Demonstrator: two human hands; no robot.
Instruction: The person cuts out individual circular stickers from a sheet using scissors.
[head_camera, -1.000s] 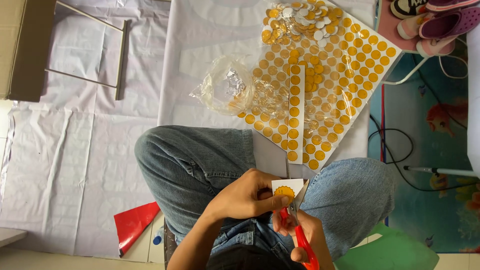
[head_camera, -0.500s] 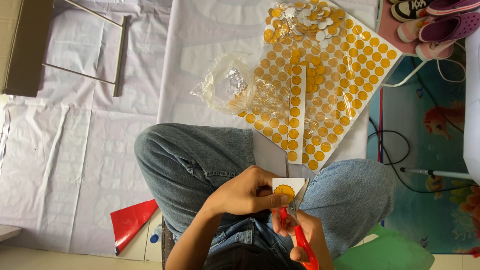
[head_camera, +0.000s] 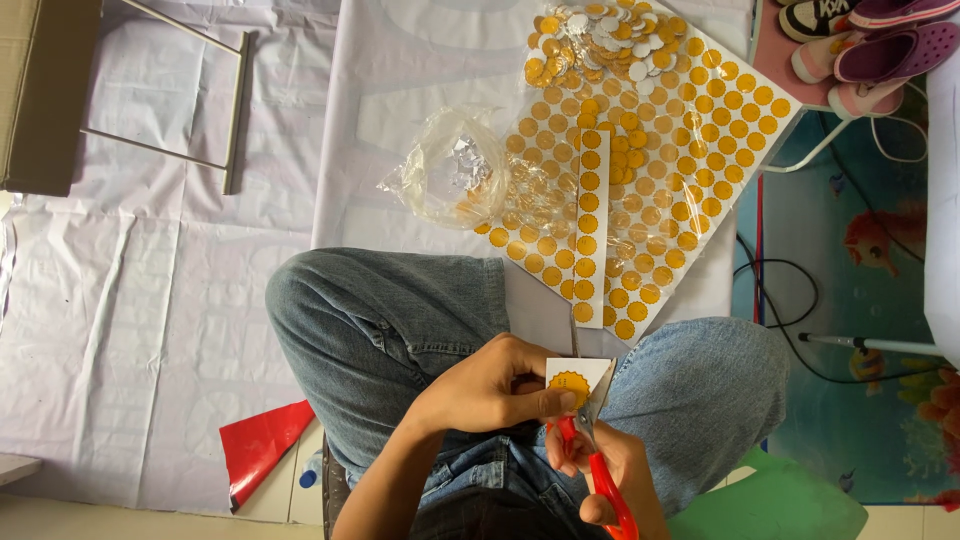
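A creased white sheet (head_camera: 150, 300) covered the floor, its far left corner taken by a flat brown board with a thin metal frame (head_camera: 170, 100). Near the sheet's far right edge lay a big card (head_camera: 680, 190) printed all over with small round gold stickers, with a narrow strip (head_camera: 590, 230) of the same stickers laid across it. A crumpled clear plastic bag (head_camera: 450, 170) sat on the card's left edge, and a heap of cut discs (head_camera: 600, 40), gold and silver, filled its far end. The person's knees, in blue denim (head_camera: 390, 330), hid the near part of the sheet.

The left hand (head_camera: 490, 385) pinched a small white paper square (head_camera: 578, 382) bearing one scalloped gold sticker, thumb and fingers pressed on its left edge, above the lap. The right hand (head_camera: 605, 470), partly cut off below, had its fingers curled through the red handles of scissors (head_camera: 590, 420), whose blades met the paper's lower right edge. Whether they were biting it was hard to make out.
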